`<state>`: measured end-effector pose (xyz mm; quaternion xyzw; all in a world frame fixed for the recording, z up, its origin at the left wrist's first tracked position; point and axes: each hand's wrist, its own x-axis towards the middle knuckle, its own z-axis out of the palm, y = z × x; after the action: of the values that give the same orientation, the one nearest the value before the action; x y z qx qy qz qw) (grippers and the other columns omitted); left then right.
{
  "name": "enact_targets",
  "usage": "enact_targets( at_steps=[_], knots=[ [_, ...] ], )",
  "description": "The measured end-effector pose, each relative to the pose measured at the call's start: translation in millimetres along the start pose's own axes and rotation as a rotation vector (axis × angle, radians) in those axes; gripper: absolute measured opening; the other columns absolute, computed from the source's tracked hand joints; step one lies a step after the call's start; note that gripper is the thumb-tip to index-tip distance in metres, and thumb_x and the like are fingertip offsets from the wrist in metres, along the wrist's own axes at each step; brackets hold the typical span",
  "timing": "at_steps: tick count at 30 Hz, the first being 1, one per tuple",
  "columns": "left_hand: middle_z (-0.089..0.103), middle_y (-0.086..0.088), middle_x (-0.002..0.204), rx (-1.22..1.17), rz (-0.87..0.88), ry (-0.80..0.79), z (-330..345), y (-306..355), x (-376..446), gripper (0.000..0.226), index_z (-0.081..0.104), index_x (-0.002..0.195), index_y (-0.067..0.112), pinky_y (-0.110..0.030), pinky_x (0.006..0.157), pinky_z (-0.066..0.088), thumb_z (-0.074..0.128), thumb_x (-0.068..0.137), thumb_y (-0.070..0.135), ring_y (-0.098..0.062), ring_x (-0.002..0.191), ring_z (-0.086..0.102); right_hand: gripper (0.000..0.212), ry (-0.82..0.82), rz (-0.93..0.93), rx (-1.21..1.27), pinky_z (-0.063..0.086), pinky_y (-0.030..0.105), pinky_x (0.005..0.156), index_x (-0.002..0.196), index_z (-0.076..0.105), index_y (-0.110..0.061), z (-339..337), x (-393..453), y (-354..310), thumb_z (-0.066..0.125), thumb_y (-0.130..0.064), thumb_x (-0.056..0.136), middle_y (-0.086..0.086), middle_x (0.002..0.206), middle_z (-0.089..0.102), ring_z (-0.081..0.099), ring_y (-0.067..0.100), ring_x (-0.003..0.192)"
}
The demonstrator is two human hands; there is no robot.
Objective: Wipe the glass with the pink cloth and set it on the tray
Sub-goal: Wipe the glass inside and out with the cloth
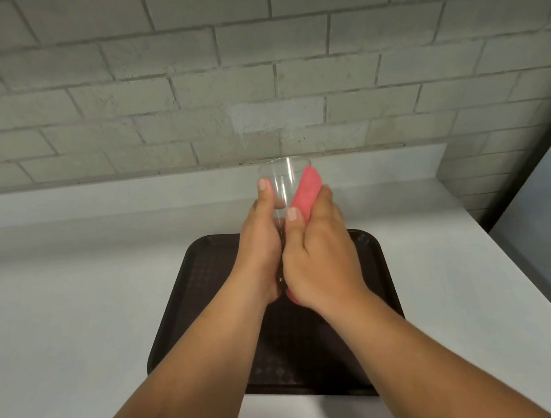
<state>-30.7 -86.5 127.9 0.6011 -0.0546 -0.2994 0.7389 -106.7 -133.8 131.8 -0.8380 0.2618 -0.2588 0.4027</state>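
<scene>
Two bare forearms reach forward from the near edge of the view and meet over the tray (188, 298). That dark tray lies flat on the white tabletop (71, 300), about midway between its left and right edges, its near rim hidden partly by the arms.

Above the far half of the tray, the left hand (261, 244) holds the glass (283, 182) in the air, mouth tilted away toward the wall (252, 74). Its grip is clamped on the glass: the thumb lies up the near side with its tip just under the rim, while the other fingers wrap round behind and are hidden.

Close against it, the right hand (320, 255) grips the cloth (306, 191), thumb on top and fingers curled round the far side. One pink fold sticks out above the fingers and presses against the right side of the glass, reaching almost to the rim. A small pink bit shows below the heel of this hand too.

The glass is clear and touches neither tray nor tabletop. A grey brick wall rises behind the far edge of the tabletop.
</scene>
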Motion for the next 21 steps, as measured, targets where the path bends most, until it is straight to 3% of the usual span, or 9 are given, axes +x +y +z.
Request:
enact_targets(
  at_steps=[2,4,6,8,11,14,17,19,21],
  knots=[
    [0.079,-0.023,0.123,0.010,0.008,-0.039,1.4,0.9,-1.8,0.077,0.072,0.129,0.012,-0.044,0.094,0.062,0.042,0.099,0.076,-0.031,0.112,0.079,0.070,0.055,-0.021,-0.032,0.041,0.039,0.108,0.162,0.015,-0.009,-2.9,11.8,-6.3,0.031,-0.046,0.106,0.014,0.161,0.039,0.045,0.031,0.141],
    [0.080,-0.024,0.121,0.011,0.028,-0.048,2.4,1.2,-3.2,0.066,0.074,0.113,0.019,-0.052,0.095,0.063,0.042,0.100,0.075,-0.034,0.108,0.080,0.060,0.100,0.026,0.046,0.045,0.034,0.090,0.151,0.039,-0.009,-10.6,29.3,-10.6,0.029,-0.048,0.106,0.009,0.138,0.059,0.057,0.030,0.126],
    [0.084,-0.017,0.096,-0.007,0.040,-0.054,1.0,0.5,-3.0,0.062,0.068,0.100,0.018,-0.044,0.070,0.067,0.042,0.100,0.075,-0.028,0.082,0.083,0.059,0.074,0.122,0.217,0.049,0.030,0.084,0.132,0.058,-0.012,-19.1,45.0,-10.9,0.025,-0.054,0.106,0.001,0.113,0.069,0.064,0.026,0.114],
    [0.080,-0.007,0.072,-0.056,0.035,-0.068,-1.0,1.3,-1.6,0.067,0.069,0.098,0.015,-0.031,0.049,0.061,0.044,0.098,0.077,-0.020,0.056,0.077,0.069,-0.015,0.233,0.371,0.056,0.044,0.092,0.114,0.069,-0.009,-23.3,50.2,-6.2,0.022,-0.059,0.105,0.010,0.105,0.075,0.071,0.030,0.103],
    [0.082,-0.007,0.074,-0.082,0.011,0.011,-2.0,7.0,1.1,0.072,0.075,0.103,0.016,-0.031,0.046,0.059,0.046,0.094,0.081,-0.021,0.055,0.077,0.069,-0.085,0.284,0.419,0.058,0.035,0.080,0.102,0.073,-0.015,-16.2,31.2,4.4,0.022,-0.060,0.105,0.003,0.091,0.079,0.075,0.019,0.089],
    [0.085,-0.013,0.096,0.009,0.020,0.088,-0.9,7.9,4.7,0.074,0.071,0.122,0.016,-0.033,0.055,0.063,0.045,0.096,0.080,-0.019,0.068,0.081,0.053,-0.026,0.121,0.208,0.044,0.013,0.076,0.133,0.059,-0.022,-2.8,7.4,7.1,0.024,-0.051,0.107,-0.005,0.118,0.071,0.066,0.013,0.111],
    [0.082,-0.018,0.116,0.036,0.040,0.055,-0.4,6.8,2.6,0.076,0.071,0.128,0.014,-0.046,0.091,0.064,0.044,0.098,0.078,-0.029,0.104,0.081,0.065,0.005,-0.022,0.049,0.044,0.033,0.109,0.161,0.023,-0.010,2.1,10.2,-1.7,0.029,-0.045,0.107,0.013,0.155,0.047,0.049,0.028,0.138],
    [0.084,-0.015,0.112,0.046,0.060,0.020,0.4,8.4,0.8,0.071,0.074,0.119,0.017,-0.048,0.092,0.064,0.044,0.098,0.077,-0.029,0.104,0.082,0.065,0.051,-0.048,0.025,0.044,0.038,0.108,0.159,0.026,-0.008,-2.3,22.6,-8.9,0.029,-0.046,0.106,0.014,0.151,0.050,0.052,0.030,0.135],
    [0.086,-0.008,0.092,0.026,0.070,-0.006,-0.1,9.6,1.5,0.066,0.071,0.106,0.017,-0.043,0.072,0.067,0.043,0.099,0.077,-0.024,0.085,0.084,0.059,0.063,0.017,0.137,0.049,0.040,0.096,0.143,0.049,-0.011,-10.8,37.6,-13.2,0.026,-0.051,0.105,0.007,0.127,0.064,0.062,0.029,0.121]
  ],
)
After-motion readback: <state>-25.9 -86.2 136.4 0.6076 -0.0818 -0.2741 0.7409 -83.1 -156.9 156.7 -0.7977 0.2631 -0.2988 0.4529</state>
